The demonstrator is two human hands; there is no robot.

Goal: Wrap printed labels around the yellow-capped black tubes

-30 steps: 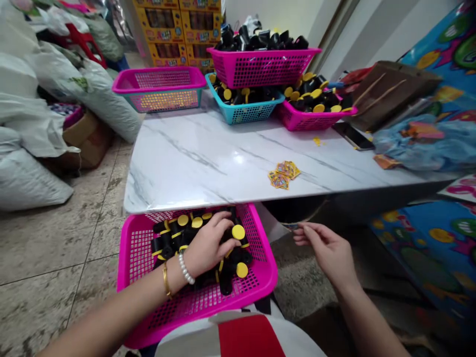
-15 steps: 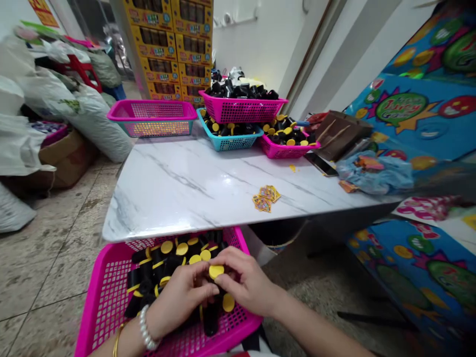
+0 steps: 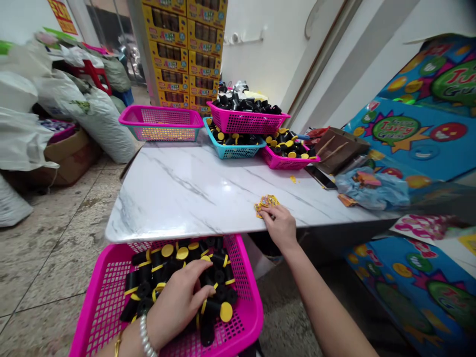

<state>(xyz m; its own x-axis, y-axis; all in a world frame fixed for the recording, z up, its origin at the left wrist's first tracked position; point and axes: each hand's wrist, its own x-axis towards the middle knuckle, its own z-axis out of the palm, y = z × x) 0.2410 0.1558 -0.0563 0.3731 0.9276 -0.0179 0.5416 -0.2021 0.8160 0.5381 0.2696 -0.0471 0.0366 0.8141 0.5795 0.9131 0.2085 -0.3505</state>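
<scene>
My left hand (image 3: 182, 292), with a pearl bracelet at its wrist, is over the pink basket (image 3: 253, 292) on the near side of the table. Its thumb and forefinger are apart, with black cylinders behind the gap; I see nothing held. The basket holds many black cylinders (image 3: 212, 307) with yellow round ends (image 3: 226, 312). My right hand (image 3: 280, 225) has reached to the table's front edge. Its fingertips are pinched at the near edge of a small pile of yellow printed stickers (image 3: 269, 200), partly covering it.
On the marble-patterned table (image 3: 167, 193) stand a filled blue basket (image 3: 238, 152), pink baskets (image 3: 245, 122) and a phone (image 3: 320, 177). A blue plastic bag (image 3: 386, 191) lies at the right. Stacked yellow boxes (image 3: 169, 57) rise behind; white sacks (image 3: 100, 119) fill the left floor.
Both hands were together at a yellow-ended piece over the basket. My right hand has moved forward and right to the stickers; my left hand stays over the basket, its fingers now apart.
</scene>
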